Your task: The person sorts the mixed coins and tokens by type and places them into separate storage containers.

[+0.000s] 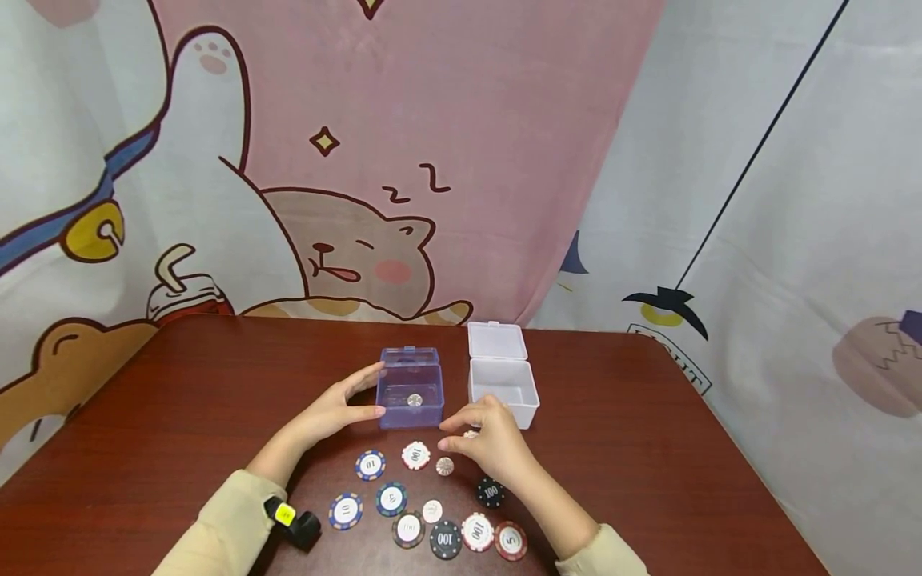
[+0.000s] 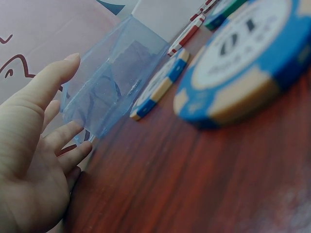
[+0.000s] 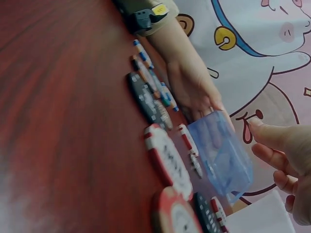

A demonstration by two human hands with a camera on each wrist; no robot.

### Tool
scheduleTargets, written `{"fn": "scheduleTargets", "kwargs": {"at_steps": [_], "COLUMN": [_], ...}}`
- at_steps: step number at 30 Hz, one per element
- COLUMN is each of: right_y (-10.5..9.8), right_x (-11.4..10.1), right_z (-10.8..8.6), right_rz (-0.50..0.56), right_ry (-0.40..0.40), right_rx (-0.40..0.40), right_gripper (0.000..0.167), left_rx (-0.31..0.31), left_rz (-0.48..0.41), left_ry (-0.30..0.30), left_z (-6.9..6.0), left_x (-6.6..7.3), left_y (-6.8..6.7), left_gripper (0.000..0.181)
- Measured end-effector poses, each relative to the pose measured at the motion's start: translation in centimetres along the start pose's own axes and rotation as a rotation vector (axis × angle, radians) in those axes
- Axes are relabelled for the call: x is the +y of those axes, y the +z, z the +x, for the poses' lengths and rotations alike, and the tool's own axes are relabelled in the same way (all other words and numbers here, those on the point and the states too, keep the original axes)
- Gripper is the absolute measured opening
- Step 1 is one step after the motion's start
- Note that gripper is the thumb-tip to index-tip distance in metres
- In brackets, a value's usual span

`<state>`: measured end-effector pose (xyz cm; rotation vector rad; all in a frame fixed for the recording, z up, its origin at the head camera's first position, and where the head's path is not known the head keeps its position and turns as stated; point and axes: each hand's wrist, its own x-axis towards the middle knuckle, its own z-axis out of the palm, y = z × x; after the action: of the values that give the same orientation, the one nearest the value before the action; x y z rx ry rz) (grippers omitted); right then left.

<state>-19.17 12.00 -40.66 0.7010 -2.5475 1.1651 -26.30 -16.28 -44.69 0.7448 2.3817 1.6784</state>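
Observation:
A translucent blue box [image 1: 410,418] stands with its lid raised, one small silvery disc [image 1: 414,400] inside. My left hand [image 1: 334,412] is at the box's left side, thumb and fingers extended along its edge. In front of the white box [image 1: 531,406], its lid also up, my right hand [image 1: 493,440] hovers with thumb and index finger a little apart. Nothing shows between those fingertips in the right wrist view. Beneath this hand lies a partly hidden red-and-white chip [image 3: 218,213]. Another silvery disc [image 1: 444,466] lies near the red-and-white 100 chip [image 1: 415,455].
Nearer on the brown table [image 1: 612,448] lie several poker chips, among them a blue 10 chip [image 1: 346,511], a black 100 chip [image 1: 445,540] and a red 5 chip [image 1: 511,541]. A third silvery disc [image 1: 432,511] is among them. A printed curtain [image 1: 504,160] hangs behind.

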Motion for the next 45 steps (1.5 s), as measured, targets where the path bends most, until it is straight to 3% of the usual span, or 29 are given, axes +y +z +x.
{"fn": "scheduleTargets", "kwargs": {"at_steps": [7, 14, 20, 30, 45], "right_y": [0.1, 0.4, 0.7, 1.2, 1.6], "right_x": [0.9, 1.6, 2.2, 2.4, 2.6], "right_z": [-1.0, -1.5, -1.7, -1.8, -1.9], "right_rz": [-0.043, -0.016, -0.007, -0.028, -0.084], "right_ry": [-0.003, 0.002, -0.070, -0.016, -0.025], "right_rx": [-0.050, -0.099, -0.109, -0.184, -0.188], "right_gripper": [0.018, 0.020, 0.022, 0.022, 0.021], "left_rx": [-0.001, -0.005, 0.001, 0.001, -0.001], "left_rz": [0.000, -0.004, -0.006, -0.010, -0.011], "left_ry": [0.000, 0.001, 0.001, -0.002, -0.009], "left_z": [0.1, 0.1, 0.0, 0.0, 0.0], "left_x": [0.1, 0.0, 0.0, -0.1, 0.0], "left_y": [0.1, 0.0, 0.1, 0.0, 0.0], "left_gripper": [0.075, 0.076, 0.076, 0.075, 0.075]}}
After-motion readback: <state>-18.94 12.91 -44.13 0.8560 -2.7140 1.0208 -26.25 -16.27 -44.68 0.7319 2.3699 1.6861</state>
